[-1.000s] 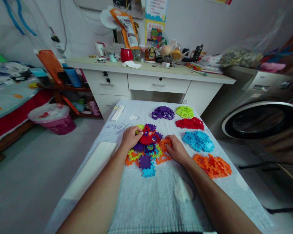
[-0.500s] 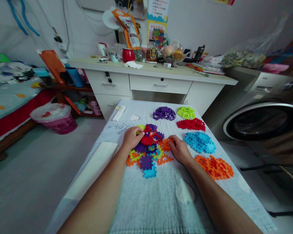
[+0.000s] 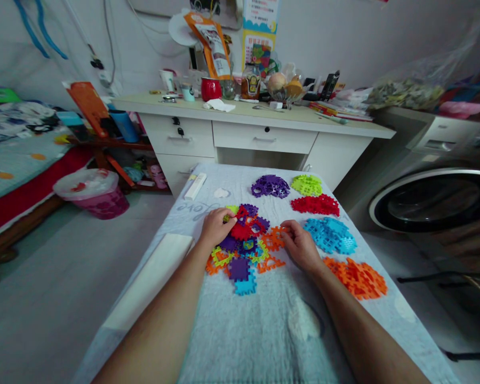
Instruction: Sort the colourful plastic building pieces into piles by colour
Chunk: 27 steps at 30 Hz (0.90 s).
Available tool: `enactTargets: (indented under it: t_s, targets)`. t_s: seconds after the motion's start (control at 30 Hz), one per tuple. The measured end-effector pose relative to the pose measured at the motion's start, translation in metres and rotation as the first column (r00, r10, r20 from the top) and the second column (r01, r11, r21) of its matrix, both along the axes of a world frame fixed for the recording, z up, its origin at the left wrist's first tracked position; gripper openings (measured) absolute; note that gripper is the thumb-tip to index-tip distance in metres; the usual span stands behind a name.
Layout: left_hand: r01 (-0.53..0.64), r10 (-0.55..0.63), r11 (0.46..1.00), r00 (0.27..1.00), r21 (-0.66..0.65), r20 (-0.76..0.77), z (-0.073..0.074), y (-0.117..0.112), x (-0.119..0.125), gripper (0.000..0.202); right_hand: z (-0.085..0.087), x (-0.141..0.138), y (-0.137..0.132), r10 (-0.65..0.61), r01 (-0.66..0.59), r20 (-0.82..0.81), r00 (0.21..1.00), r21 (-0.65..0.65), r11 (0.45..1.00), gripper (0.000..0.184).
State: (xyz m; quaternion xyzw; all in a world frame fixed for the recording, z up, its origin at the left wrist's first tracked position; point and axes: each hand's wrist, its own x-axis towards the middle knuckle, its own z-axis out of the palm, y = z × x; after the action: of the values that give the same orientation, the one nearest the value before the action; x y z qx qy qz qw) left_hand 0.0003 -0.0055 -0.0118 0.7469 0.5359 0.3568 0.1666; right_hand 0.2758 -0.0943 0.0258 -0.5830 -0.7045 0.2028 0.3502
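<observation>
A heap of mixed interlocking plastic tiles [image 3: 240, 269] in purple, red, orange, yellow-green and blue lies mid-table. My left hand [image 3: 216, 228] is closed at the heap's left side, with thumb and fingers pinching a yellow-green tile [image 3: 226, 218] that is mostly hidden. At the right side my right hand [image 3: 301, 244] has its fingers curled in, the tips at the right edge of an orange tile [image 3: 273, 239]. Sorted piles lie beyond and to the right: purple [image 3: 270, 186], yellow-green [image 3: 307, 185], red [image 3: 315, 205], blue [image 3: 330, 235] and orange [image 3: 357, 278].
A pale cloth [image 3: 248, 336] covers the table. Along its left edge lie a long white box [image 3: 152, 277] and a small white box [image 3: 196, 186]. Behind stands a cluttered desk [image 3: 264, 140]; a washing machine [image 3: 432, 160] is at right, a pink bin [image 3: 100, 200] at left.
My right hand has shifted slightly to the right, its fingertips uncovering more of the orange tile. My left hand stays where it was. The view has turned a little.
</observation>
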Motion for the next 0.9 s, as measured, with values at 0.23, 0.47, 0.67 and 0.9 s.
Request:
enactTargets:
  t_s: [0.23,0.47,0.67,0.9]
  targets:
    - [0.008,-0.008,1.000,1.000,0.010,0.012,-0.002,0.002,0.000,0.014,0.001,0.003,0.001,0.004,-0.004,-0.033,0.999,-0.004,1.000,0.024]
    - [0.008,-0.008,1.000,1.000,-0.009,0.008,0.004,-0.001,0.002,0.017,0.005,0.005,0.002,0.008,-0.010,0.026,1.000,0.053,0.999,0.025]
    - [0.002,-0.002,1.000,1.000,-0.023,0.016,0.007,-0.002,0.002,0.018,0.014,0.009,0.005,-0.031,0.029,0.019,0.999,0.090,0.995,0.024]
    - [0.003,-0.002,1.000,1.000,-0.020,0.030,0.003,0.000,0.001,0.019,0.054,0.071,0.000,-0.168,0.171,-0.162,0.972,0.002,0.985,0.026]
